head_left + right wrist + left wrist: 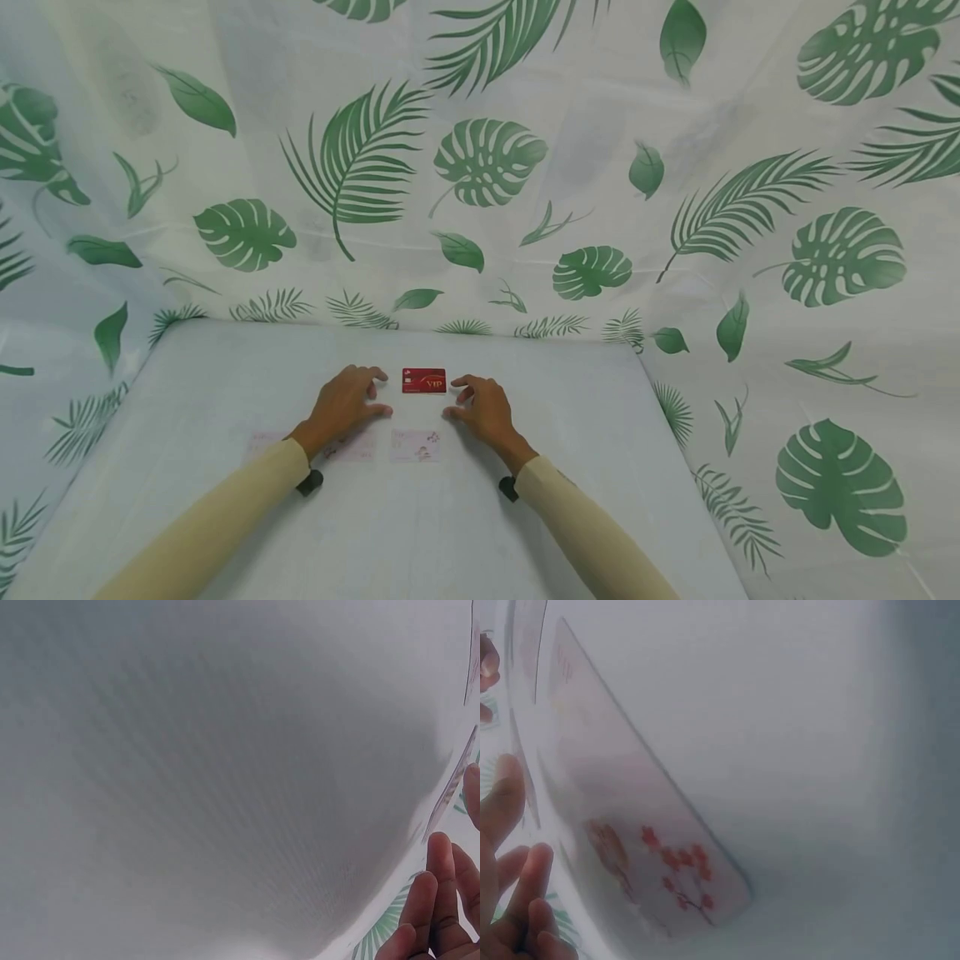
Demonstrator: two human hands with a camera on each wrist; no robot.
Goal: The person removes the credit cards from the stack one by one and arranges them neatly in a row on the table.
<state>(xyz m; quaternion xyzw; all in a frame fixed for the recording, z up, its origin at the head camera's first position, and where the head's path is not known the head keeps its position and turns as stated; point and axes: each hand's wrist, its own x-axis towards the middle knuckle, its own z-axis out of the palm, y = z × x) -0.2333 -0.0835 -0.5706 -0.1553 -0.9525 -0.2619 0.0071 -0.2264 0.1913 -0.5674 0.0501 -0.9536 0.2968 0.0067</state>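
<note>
A red card with "VIP" in gold letters (pixel 423 381) lies flat on the white table between the two hands. My left hand (pixel 343 406) hovers to its left, thumb and forefinger apart and pointing at the card's left edge. On the other side my right hand (pixel 487 412) mirrors it, fingertips close to the right edge. Neither hand holds anything. Nearer to me lies a pale pink card (pixel 415 446) with a small flower print. Another pink card (pixel 358 447) is partly hidden by my left wrist; its red blossoms (pixel 682 866) show large in the left wrist view.
A further pink card (pixel 262 442) pokes out left of my left sleeve. The white-covered table (pixel 450 533) ends at the back and sides against a hanging sheet (pixel 525 208) printed with green leaves. Dark wrist straps (pixel 309 482) sit at both cuffs.
</note>
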